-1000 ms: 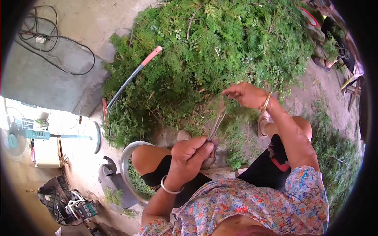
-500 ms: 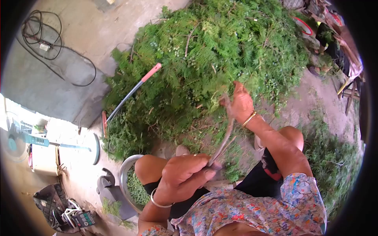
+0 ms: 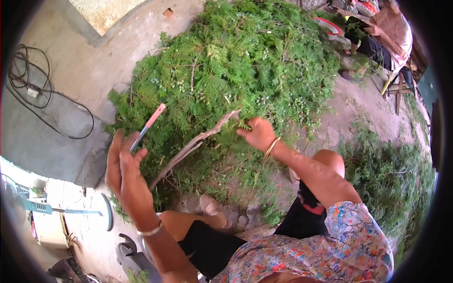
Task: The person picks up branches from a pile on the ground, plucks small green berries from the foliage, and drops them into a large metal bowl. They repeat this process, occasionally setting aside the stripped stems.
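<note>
My left hand [image 3: 125, 165], with a white bangle, is raised at the left with its fingers apart, in front of the pile's edge. The lower end of a bare forked branch [image 3: 191, 145] lies beside this hand, outside its fingers. A tool with a pink handle [image 3: 155, 115] rests on the leafy green pile [image 3: 236, 61], its metal shaft partly behind my fingertips. My right hand [image 3: 259, 134], with a gold bangle, is closed on a green sprig [image 3: 230, 135] near the branch's upper end.
Another person [image 3: 389, 37] sits at the upper right near a red-rimmed container [image 3: 328, 26]. Loose greenery [image 3: 391, 165] lies on the right. A black cable [image 3: 52, 123] and a fan base [image 3: 104, 212] are at the left.
My left hand has let go of the branch and moved left and up, its fingers now spread. The branch hangs lower and more slanted. The view has shifted, showing more of the other person.
</note>
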The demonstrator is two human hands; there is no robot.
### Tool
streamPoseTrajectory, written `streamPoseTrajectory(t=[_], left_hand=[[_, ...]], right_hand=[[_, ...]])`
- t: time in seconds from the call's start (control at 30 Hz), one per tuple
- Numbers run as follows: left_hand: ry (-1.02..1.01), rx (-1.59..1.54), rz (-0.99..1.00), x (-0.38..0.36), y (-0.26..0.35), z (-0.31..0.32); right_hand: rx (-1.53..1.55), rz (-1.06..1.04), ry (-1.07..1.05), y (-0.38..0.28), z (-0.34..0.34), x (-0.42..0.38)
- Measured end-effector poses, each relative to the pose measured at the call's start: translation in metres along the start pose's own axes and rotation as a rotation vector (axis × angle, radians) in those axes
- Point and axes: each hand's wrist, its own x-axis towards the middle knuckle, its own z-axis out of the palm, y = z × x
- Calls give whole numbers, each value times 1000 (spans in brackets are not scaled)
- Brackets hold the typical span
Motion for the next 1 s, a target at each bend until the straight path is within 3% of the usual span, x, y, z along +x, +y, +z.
streamPoseTrajectory(t=[0.07,0.13,0.2,0.23,0.27,0.33,0.4,0.53,0.6,0.7,0.73,0.8,0.9,0.93,1.0], left_hand=[[15,-36,-60,5,-16,-4],[36,-86,-121,9,-41,-11],[-190,-830,-306,12,-75,-22],[-239,-935,-369,10,-86,-18],[-225,-934,-377,5,-98,-15],[-265,-937,-646,-9,-124,-6],[-214,-692,-731,-25,-140,6],[-208,-698,-833,-31,-145,14],[-165,-673,-817,-28,-142,19],[-48,-428,-560,-25,-131,26],[-46,-426,-566,-27,-127,29],[-178,-58,-224,-33,-118,35],[-313,-5,-56,-50,-113,57],[-367,-19,-140,-56,-111,63],[-451,95,-107,-62,-118,70]], right_hand=[[-7,37,-45,-6,-10,5],[11,15,61,-4,-16,10],[55,-94,135,17,-7,23],[104,-201,221,17,-5,25],[98,-200,206,16,-6,26],[792,178,108,-8,-24,19],[928,202,63,-9,-26,22],[1227,236,-30,-14,-26,20],[1236,253,-38,-12,-22,23],[1112,239,-7,-13,-18,22],[1109,245,-10,-13,-15,21],[1033,206,26,-14,-8,20],[930,188,50,-25,1,12],[929,193,42,-26,6,11],[899,162,8,-27,13,10]])
